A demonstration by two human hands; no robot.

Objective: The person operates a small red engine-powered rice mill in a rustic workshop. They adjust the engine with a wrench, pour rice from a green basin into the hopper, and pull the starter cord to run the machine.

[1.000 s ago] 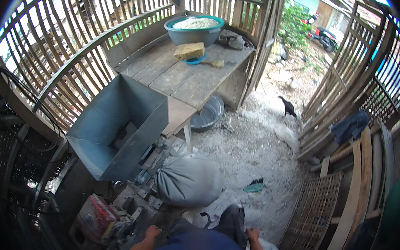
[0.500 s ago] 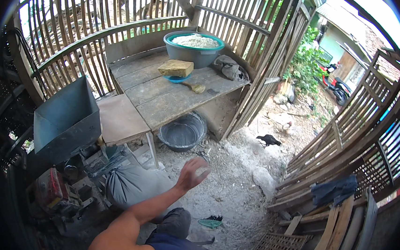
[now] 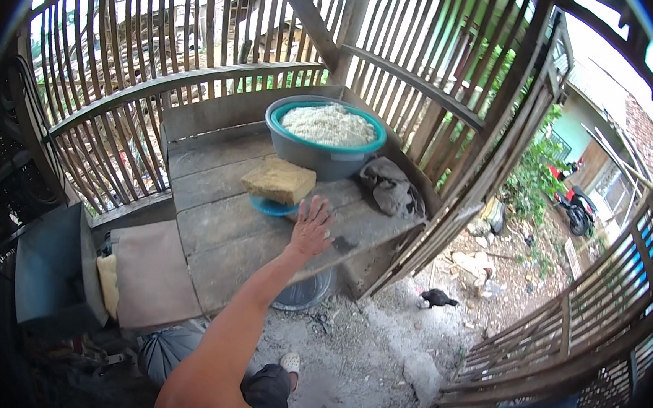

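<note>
My left hand (image 3: 311, 227) reaches out over the wooden table (image 3: 216, 237), palm down with fingers spread, holding nothing. It hovers just in front of a yellow-brown block (image 3: 278, 179) that rests on a blue plate (image 3: 271, 207). A small dark object (image 3: 343, 244) lies on the planks just right of the hand. Behind the block stands a grey basin with a teal rim (image 3: 309, 156), filled with a white grainy heap (image 3: 327, 123). A crumpled grey cloth (image 3: 391, 186) lies at the table's right end. My right hand is out of view.
Bamboo slat walls close in the table at the back and right. A metal basin (image 3: 306, 293) sits under the table. A grey metal bin (image 3: 49, 274), a brown board (image 3: 151, 274) and a grey sack (image 3: 169, 349) are at left. A black chicken (image 3: 436, 297) stands on the ground.
The view has drawn closer to the table. My left hand has moved from above the ground up and forward onto the table's front, next to the block.
</note>
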